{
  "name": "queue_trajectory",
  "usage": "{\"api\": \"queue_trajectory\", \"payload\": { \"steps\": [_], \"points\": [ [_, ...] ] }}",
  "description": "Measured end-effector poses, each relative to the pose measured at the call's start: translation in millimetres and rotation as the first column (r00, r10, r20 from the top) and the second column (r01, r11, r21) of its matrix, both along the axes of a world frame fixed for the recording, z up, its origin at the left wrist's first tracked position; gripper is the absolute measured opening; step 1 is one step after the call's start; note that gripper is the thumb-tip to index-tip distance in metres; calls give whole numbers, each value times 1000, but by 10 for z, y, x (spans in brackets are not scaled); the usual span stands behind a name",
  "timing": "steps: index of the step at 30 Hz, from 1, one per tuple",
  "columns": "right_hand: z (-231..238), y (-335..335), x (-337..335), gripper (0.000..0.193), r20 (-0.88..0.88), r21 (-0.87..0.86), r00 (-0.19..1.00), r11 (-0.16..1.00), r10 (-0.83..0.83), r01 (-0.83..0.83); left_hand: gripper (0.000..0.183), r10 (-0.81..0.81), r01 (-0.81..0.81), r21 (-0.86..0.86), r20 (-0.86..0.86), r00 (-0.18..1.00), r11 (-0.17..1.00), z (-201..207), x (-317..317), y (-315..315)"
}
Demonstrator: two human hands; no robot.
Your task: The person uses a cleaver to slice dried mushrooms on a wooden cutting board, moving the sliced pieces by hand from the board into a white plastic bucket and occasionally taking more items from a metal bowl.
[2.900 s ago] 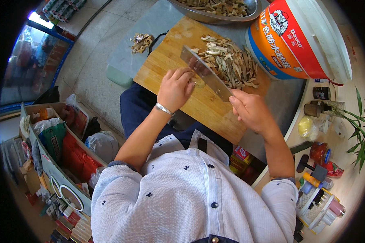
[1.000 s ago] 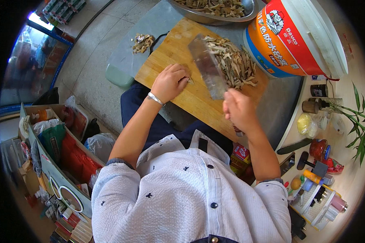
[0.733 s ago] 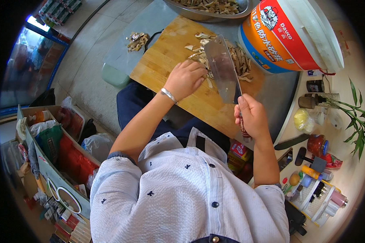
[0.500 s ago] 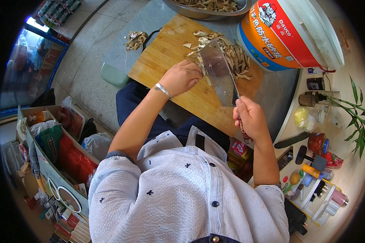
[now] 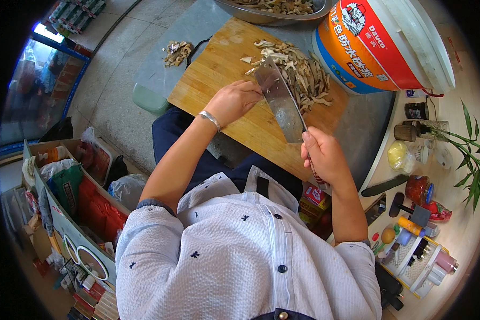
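My right hand (image 5: 324, 154) is wrapped round the handle of a cleaver (image 5: 282, 101). Its broad blade slants up and to the left over a wooden cutting board (image 5: 208, 80). Close against the blade's left side is my left hand (image 5: 234, 101), its fingers bent and pressed together. What those fingers hold, if anything, is hidden. Behind and to the right of the blade lies a heap of sliced mushrooms (image 5: 314, 80), pale and brown. A smaller clump of mushroom pieces (image 5: 177, 54) rests off the board, on the grey tabletop (image 5: 150, 72) at the left.
A metal basin (image 5: 272, 20) of sliced mushrooms stands at the far edge. Close by the board's right side is a large orange and red bucket (image 5: 376, 48). A side table (image 5: 381, 160) at the right bears a plant, jars and small bottles. At the left, a divided box (image 5: 104, 197) holds bags.
The cleaver has shifted slightly left, its far end now nearer my left fingers. My right hand has moved a little left with it. My left hand stays almost in place.
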State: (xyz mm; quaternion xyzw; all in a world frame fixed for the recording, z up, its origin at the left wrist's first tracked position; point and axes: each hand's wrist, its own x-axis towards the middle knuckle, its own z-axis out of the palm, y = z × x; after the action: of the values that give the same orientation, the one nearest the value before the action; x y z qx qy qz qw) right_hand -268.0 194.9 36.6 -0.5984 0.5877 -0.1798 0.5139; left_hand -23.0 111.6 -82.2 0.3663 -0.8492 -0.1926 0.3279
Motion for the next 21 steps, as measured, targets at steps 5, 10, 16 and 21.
{"api": "queue_trajectory", "payload": {
  "steps": [5, 10, 16, 21],
  "points": [
    [-39, -22, 39, 30, 8, 39, 1000, 999, -22, 21, 14, 12, -11, 23, -8, 1000, 1000, -4, -6, -14],
    [-190, -131, 116, 30, 65, 51, 996, 997, -65, 62, 11, 2, -2, -4, -15, 1000, 1000, -2, -7, -41],
    [-95, -105, 149, 30, -25, -34, 998, 998, -53, 52, 8, 12, -10, 65, -33, 999, 998, -2, -2, -24],
    [-75, -50, 117, 29, -10, 39, 1000, 999, -3, 3, 7, 8, -7, 17, -32, 999, 1000, 5, 0, -36]
  ]
}}
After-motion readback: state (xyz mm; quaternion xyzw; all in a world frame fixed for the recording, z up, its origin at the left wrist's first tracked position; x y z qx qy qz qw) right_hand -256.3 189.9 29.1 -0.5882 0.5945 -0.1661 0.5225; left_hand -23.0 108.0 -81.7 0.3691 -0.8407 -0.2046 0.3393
